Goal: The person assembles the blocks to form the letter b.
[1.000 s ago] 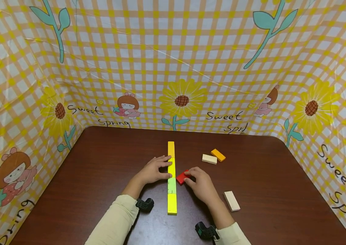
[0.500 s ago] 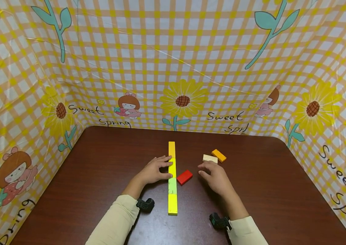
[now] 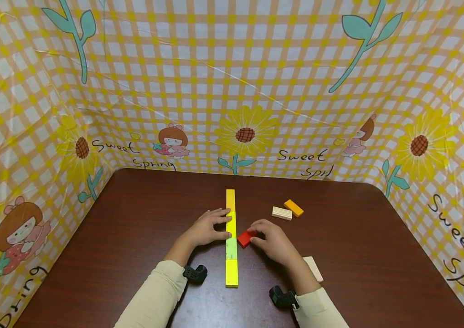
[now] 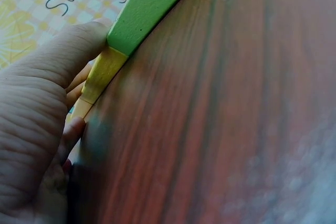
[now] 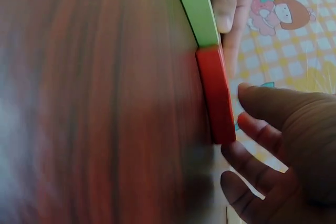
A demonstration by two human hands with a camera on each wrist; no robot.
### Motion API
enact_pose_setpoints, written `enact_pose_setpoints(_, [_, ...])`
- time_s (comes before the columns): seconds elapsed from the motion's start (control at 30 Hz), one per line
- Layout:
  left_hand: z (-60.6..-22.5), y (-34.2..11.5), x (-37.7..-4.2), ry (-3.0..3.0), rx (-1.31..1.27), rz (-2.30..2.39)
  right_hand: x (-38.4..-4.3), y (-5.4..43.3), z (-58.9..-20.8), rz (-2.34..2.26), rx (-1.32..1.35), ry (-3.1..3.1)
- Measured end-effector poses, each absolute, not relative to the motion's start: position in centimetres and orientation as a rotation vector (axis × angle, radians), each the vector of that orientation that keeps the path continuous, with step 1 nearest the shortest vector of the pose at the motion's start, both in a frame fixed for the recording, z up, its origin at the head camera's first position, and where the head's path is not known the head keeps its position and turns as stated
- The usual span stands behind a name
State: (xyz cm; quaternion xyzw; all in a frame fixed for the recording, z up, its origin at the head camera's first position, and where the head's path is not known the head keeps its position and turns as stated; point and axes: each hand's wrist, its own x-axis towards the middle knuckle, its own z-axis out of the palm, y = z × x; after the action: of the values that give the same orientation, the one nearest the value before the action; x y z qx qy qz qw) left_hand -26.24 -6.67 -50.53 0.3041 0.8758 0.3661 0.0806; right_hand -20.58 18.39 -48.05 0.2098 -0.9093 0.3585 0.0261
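A straight row of flat blocks runs away from me: a near yellow block (image 3: 231, 273), a green block (image 3: 231, 249), another yellow block (image 3: 234, 225) and an orange-yellow block (image 3: 230, 199). My left hand (image 3: 204, 229) touches the row from its left side, thumb and fingers spread along the green and yellow blocks. A red block (image 3: 244, 239) lies slanted, its corner right at the row. Around the red block's right end is my right hand (image 3: 274, 242), fingers loosely bent. In the right wrist view its thumb stands off the red block (image 5: 215, 95), the other fingertips close by its near end.
To the right at the back lie a pale wooden block (image 3: 282, 213) and an orange block (image 3: 294, 208), almost touching. Another pale block (image 3: 313, 269) is partly hidden behind my right forearm. A checked cloth (image 3: 199, 82) surrounds the dark table (image 3: 141, 205).
My right hand drew back to the right from the red block, then came back to it. The red block has hardly moved. My left hand has stayed at the row.
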Motion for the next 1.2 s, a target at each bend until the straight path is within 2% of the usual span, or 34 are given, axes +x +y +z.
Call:
enact_pose_setpoints(0.53, [-50.5, -6.6, -26.2, 2.626, 0.888, 1.092, -19.6, 17.2, -48.1, 1.067, 0.452, -2.880])
enact_pose_setpoints(1.2, [-50.4, -6.7, -26.2, 2.619, 0.878, 1.081, -19.1, 17.0, -47.7, 0.960, 0.489, -2.871])
